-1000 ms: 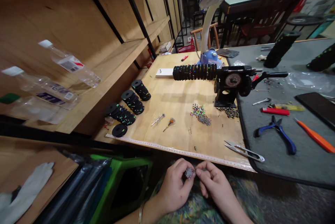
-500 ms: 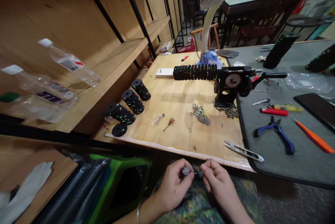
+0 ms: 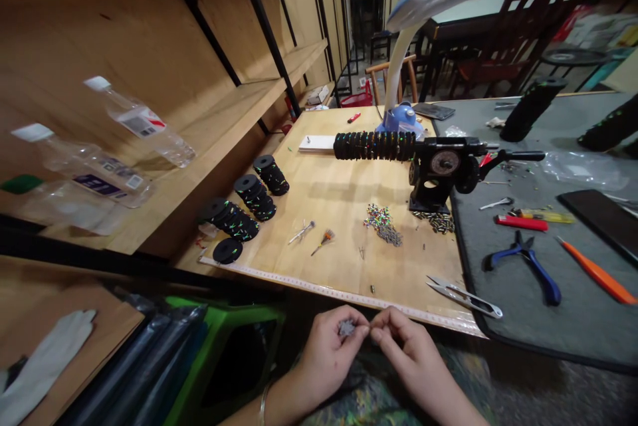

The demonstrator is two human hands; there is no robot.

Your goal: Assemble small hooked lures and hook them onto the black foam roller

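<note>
My left hand (image 3: 333, 349) is closed around a small grey bundle (image 3: 346, 327) whose tips show between thumb and forefinger; its kind is too small to make out. My right hand (image 3: 406, 349) is pinched, its fingertips meeting those of the left. Whatever lies in that pinch is hidden. Both hands hover over my lap, just before the table's front edge. On the wood ahead of them lies a small metal piece (image 3: 371, 289). Farther back is a pile of coloured beads (image 3: 377, 214) beside small grey parts (image 3: 390, 234).
A hand-cranked winder (image 3: 443, 163) carries a row of black spools (image 3: 373, 145). More black spools (image 3: 232, 220) lie at left. Thread snips (image 3: 466, 296), blue pliers (image 3: 526, 263) and an orange tool (image 3: 595, 270) lie at right. A lamp (image 3: 399, 67) stands behind; bottles (image 3: 142, 121) rest on the shelf.
My right hand has moved left, and its fingertips now meet the left hand's. The gap between the hands has closed. The view has shifted slightly.
</note>
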